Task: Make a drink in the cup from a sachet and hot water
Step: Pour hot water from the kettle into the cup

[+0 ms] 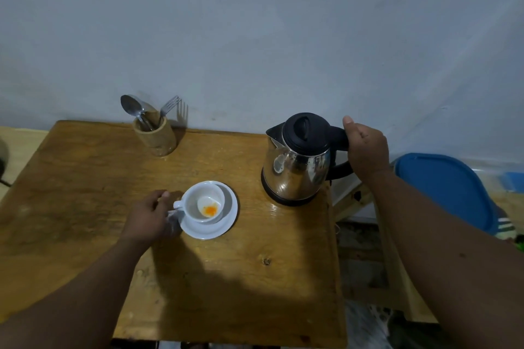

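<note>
A white cup (204, 201) stands on a white saucer (226, 221) in the middle of the wooden table (85, 193). Orange powder (210, 210) lies at the cup's bottom. My left hand (147, 217) rests just left of the cup, by its handle, with its fingers closed on a silvery crumpled thing that looks like the sachet (173, 222). At the table's right edge stands a steel kettle (295, 170) with a black lid, its spout turned to the left. My right hand (367, 147) is wrapped around the kettle's black handle.
A wooden holder (157, 136) with a spoon and a fork stands at the back of the table by the wall. Beyond the table's right edge are a blue plastic lid (445, 187) and a wooden frame (397, 278).
</note>
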